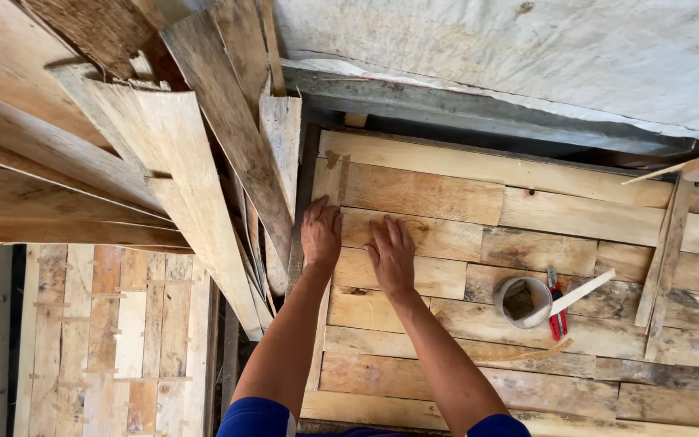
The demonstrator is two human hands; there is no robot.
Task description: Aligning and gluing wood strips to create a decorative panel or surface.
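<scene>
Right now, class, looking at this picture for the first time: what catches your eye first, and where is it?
Two bare hands, the left hand and right hand, press flat side by side on a patchwork wooden panel of pale veneer strips. To their right stand a small round tin with a stick across it and red-handled pliers. Upper left, loose wooden planks lean in a heap.

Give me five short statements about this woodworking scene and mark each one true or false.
1. Both hands lie flat on the plank panel. True: left hand, right hand.
2. The right hand holds the red-handled pliers. False: they lie on the panel, untouched.
3. A stick rests across the small round tin. True.
4. The tin stands between the two hands. False: it is off to the right of them.
5. Loose boards lean at the panel's left. True.
</scene>
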